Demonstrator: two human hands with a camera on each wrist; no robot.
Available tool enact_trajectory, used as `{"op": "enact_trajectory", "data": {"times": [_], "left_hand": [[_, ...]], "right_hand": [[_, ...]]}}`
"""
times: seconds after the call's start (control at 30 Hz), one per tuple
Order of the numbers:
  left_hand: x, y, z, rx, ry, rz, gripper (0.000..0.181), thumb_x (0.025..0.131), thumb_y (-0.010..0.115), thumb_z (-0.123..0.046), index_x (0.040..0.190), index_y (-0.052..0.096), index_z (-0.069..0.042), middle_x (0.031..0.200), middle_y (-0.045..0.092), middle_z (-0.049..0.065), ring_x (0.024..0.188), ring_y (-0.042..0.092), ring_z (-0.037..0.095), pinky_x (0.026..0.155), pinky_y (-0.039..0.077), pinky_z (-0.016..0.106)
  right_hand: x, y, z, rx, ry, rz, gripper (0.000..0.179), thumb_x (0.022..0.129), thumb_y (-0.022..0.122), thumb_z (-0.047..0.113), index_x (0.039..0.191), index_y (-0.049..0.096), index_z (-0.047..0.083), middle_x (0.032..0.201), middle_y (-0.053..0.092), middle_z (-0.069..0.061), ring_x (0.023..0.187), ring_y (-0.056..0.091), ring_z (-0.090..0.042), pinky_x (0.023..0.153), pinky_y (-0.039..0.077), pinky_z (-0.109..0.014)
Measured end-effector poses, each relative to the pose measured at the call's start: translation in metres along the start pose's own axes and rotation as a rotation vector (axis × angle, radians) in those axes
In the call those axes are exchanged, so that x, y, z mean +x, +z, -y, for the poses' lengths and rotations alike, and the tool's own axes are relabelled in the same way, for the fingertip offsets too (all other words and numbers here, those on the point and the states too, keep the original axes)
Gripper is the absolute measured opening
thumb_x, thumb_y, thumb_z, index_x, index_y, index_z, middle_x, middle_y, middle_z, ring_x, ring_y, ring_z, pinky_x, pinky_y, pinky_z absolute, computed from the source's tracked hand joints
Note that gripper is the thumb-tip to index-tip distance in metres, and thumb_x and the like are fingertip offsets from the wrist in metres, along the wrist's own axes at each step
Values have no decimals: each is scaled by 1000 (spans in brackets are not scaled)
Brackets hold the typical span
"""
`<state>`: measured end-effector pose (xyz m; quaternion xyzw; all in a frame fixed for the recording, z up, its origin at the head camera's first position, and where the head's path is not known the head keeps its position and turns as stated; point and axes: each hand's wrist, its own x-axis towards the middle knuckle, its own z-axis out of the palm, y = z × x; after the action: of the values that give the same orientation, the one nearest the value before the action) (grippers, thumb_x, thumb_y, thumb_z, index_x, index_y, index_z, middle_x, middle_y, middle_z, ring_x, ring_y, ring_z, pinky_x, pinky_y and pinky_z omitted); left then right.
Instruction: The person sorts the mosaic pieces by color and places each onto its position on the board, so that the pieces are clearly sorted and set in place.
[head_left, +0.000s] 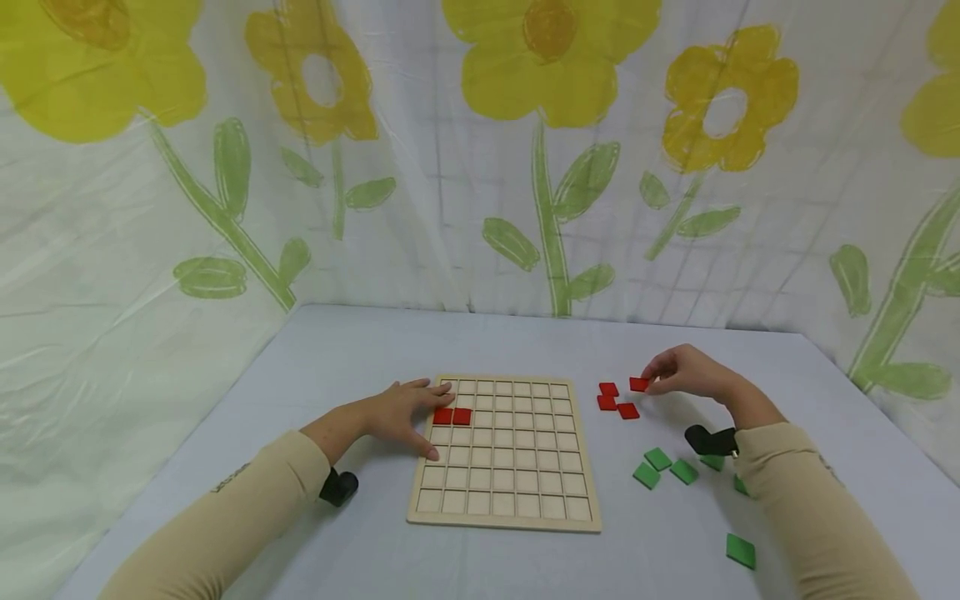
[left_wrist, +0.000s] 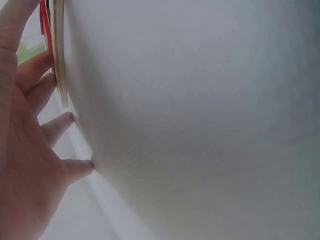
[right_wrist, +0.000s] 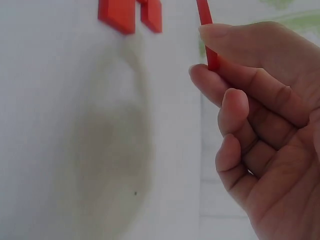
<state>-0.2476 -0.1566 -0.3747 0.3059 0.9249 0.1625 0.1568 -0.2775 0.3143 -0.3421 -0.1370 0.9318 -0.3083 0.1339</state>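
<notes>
A pale wooden grid board (head_left: 504,527) lies flat on the white table, with two red square tiles (head_left: 462,417) side by side in cells near its left edge. My left hand (head_left: 397,415) rests on that edge, fingers spread and straight, thumb on the left rim. In the left wrist view, fingertips of the left hand (left_wrist: 37,145) touch the board's side (left_wrist: 60,55) and the table. Off the board's right side, my right hand (head_left: 688,372) pinches a red tile (head_left: 638,384) between thumb and fingers. The right wrist view shows that red tile (right_wrist: 209,45) edge-on, raised over the table.
Several loose red tiles (head_left: 627,411) lie to the right of the board. Nearer me, several green tiles (head_left: 658,458) are scattered, some partly hidden by the right forearm; one green tile (head_left: 741,551) sits apart. A flower-painted curtain (head_left: 420,208) hangs behind the table.
</notes>
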Motion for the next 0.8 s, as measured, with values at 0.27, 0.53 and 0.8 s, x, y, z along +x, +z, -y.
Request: {"op": "enact_trajectory", "data": {"times": [0.27, 0.53, 0.8], "left_hand": [[0, 0, 1, 0, -22, 9, 90, 68, 76, -54, 143, 39, -22, 155, 24, -4, 145, 10, 34, 111, 4, 65], [1, 1, 0, -3, -30, 13, 89, 68, 76, -53, 143, 39, -24, 154, 24, -6, 145, 10, 34, 110, 5, 65], [-1, -2, -2, 7, -26, 11, 89, 68, 77, -52, 143, 39, -22, 155, 24, -4, 144, 11, 35, 110, 5, 66]], "right_hand": [[6, 11, 14, 18, -41, -15, 29, 81, 71, 19, 103, 69, 0, 92, 68, -5, 80, 53, -18, 71, 48, -29], [15, 27, 21, 45, -122, -17, 32, 80, 72, 18, 106, 69, 0, 92, 69, -8, 76, 54, -15, 66, 47, -28], [24, 38, 39, 64, -192, 8, 28, 80, 72, 17, 102, 69, 0, 78, 67, -10, 67, 54, -17, 62, 49, -31]]}}
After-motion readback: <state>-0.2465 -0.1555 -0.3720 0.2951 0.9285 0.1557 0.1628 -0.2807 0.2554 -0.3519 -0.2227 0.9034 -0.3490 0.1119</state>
